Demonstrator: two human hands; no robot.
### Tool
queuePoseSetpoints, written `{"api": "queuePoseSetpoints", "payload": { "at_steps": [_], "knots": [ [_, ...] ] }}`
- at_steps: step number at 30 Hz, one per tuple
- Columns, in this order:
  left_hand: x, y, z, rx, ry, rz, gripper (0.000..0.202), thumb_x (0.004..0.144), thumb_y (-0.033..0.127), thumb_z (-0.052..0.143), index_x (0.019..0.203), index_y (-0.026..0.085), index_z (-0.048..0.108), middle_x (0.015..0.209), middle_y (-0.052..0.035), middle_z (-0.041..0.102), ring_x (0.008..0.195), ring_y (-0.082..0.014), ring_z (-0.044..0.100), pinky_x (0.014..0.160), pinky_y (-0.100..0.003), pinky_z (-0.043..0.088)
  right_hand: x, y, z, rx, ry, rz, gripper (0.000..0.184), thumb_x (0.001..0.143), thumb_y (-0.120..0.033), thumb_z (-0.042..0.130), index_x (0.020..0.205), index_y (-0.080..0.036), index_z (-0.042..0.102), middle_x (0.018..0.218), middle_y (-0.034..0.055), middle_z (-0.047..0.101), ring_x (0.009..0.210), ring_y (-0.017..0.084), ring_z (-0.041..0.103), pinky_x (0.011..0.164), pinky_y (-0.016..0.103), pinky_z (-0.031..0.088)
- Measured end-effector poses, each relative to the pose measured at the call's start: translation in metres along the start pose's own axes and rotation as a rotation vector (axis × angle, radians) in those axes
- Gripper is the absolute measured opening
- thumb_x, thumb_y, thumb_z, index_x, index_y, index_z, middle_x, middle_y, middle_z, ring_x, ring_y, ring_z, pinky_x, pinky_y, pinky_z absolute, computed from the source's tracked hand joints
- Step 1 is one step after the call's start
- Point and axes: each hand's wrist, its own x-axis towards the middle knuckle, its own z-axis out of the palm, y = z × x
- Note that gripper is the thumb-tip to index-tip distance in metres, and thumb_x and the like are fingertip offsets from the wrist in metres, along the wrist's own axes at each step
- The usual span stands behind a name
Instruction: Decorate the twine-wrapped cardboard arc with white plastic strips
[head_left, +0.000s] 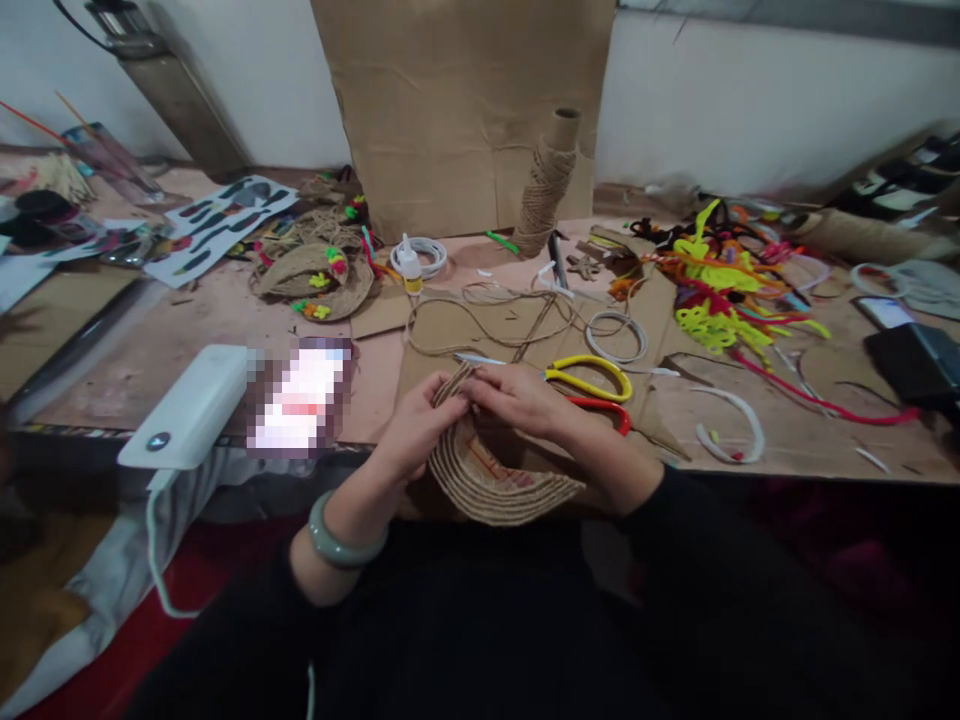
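- I can read no word, number or brand anywhere on my feed.
- The phone screen [296, 400], well left of the scissors [592, 387], is blurred into blocks.
- The glue bottle [409, 265], beyond the scissors and to their left, has a yellow band too small to read.
- The white sheet [225, 225], far left of the scissors, carries dark shapes, not letters.
- The woven rope piece [495, 480], just nearside of the scissors, shows red marks I can't make out.

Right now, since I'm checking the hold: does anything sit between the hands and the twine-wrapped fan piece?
Nothing visible does. The left hand and right hand both grip the twine-wrapped fan piece directly; the yellow scissors lie apart.
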Motion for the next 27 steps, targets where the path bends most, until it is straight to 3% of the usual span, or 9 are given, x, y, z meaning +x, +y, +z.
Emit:
{"api": "queuePoseSetpoints", "payload": {
  "at_steps": [4,10,14,19,23,27],
  "knots": [
    [0.004,-0.002,-0.003,0.019,0.005,-0.020,0.025,0.067,0.025,0.074,0.081,0.017,0.055,0.068,0.0036,0.061,0.061,-0.0084,0.057,0.058,-0.019,0.045,0.007,0.019,0.010,0.113,0.018,-0.042,0.031,0.091,-0.036,0.038,0.067,-0.019,0.047,0.065,-0.0011,0.046,0.062,0.011,0.042,0.062,0.026,0.033],
    [0.009,0.000,0.000,0.041,0.002,-0.046,0.024,0.066,0.022,0.073,0.079,0.017,0.054,0.065,0.0044,0.060,0.057,-0.0079,0.056,0.056,-0.020,0.045,0.013,0.031,0.014,0.302,0.065,0.004,0.041,0.088,-0.056,0.036,0.067,-0.020,0.042,0.062,-0.0028,0.041,0.058,0.010,0.038,0.057,0.026,0.032],
    [0.008,0.000,0.000,0.088,-0.006,-0.047,0.024,0.067,0.025,0.071,0.081,0.017,0.053,0.065,0.0054,0.059,0.055,-0.0074,0.054,0.056,-0.021,0.045,0.015,0.029,0.012,0.217,0.097,0.021,0.037,0.086,-0.051,0.041,0.066,-0.020,0.042,0.061,-0.0038,0.038,0.058,0.010,0.036,0.057,0.025,0.030],
    [0.009,0.000,0.000,0.195,-0.016,-0.030,0.022,0.069,0.027,0.068,0.081,0.017,0.053,0.068,0.0045,0.059,0.059,-0.0087,0.054,0.058,-0.022,0.044,0.016,0.033,0.011,0.256,0.073,-0.006,0.041,0.088,-0.054,0.033,0.064,-0.020,0.039,0.061,-0.0036,0.037,0.056,0.010,0.034,0.055,0.025,0.029],
    [0.013,-0.003,0.002,0.267,-0.011,0.044,0.022,0.068,0.024,0.067,0.087,0.016,0.058,0.077,0.0024,0.060,0.069,-0.0101,0.054,0.066,-0.024,0.044,0.016,0.032,0.012,0.187,0.122,0.038,0.032,0.084,-0.042,0.045,0.062,-0.020,0.041,0.058,-0.0048,0.035,0.056,0.009,0.033,0.054,0.024,0.026],
    [0.014,-0.001,0.003,0.257,0.000,0.019,0.023,0.068,0.026,0.068,0.086,0.016,0.057,0.076,0.0020,0.060,0.068,-0.0106,0.055,0.065,-0.024,0.044,0.017,0.032,0.012,0.184,0.137,0.048,0.032,0.087,-0.040,0.043,0.062,-0.019,0.041,0.057,-0.0049,0.037,0.055,0.009,0.034,0.054,0.024,0.026]
  ]
}}
